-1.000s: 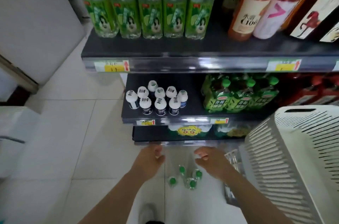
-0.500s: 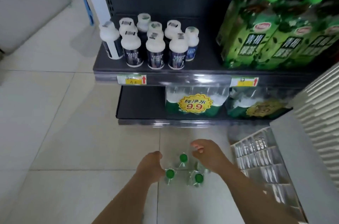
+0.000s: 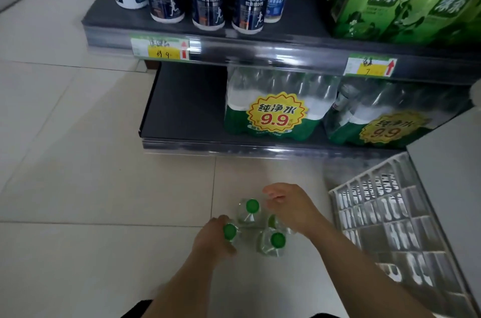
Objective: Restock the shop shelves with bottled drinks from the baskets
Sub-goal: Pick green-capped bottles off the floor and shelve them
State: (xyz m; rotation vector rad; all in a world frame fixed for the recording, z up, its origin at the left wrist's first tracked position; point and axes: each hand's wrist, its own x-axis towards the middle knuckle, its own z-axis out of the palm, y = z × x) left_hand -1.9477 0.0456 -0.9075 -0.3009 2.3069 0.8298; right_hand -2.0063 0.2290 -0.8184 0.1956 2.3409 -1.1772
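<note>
Left hand [image 3: 212, 242] closer now, fingers [image 3: 221, 219] around green-capped bottle [image 3: 230, 232].

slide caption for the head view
Left hand grips a green-capped bottle among four on the floor by the bottom shelf; right hand reaches for another.

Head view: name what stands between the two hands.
Two green-capped bottles stand between the left hand and the right hand, shown in the head view.

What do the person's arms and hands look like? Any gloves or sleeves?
No gloves and no sleeves in view. The left hand and right hand are bare, and both forearms are uncovered down to the picture's bottom edge. I see no watch, ring or bracelet.
</note>
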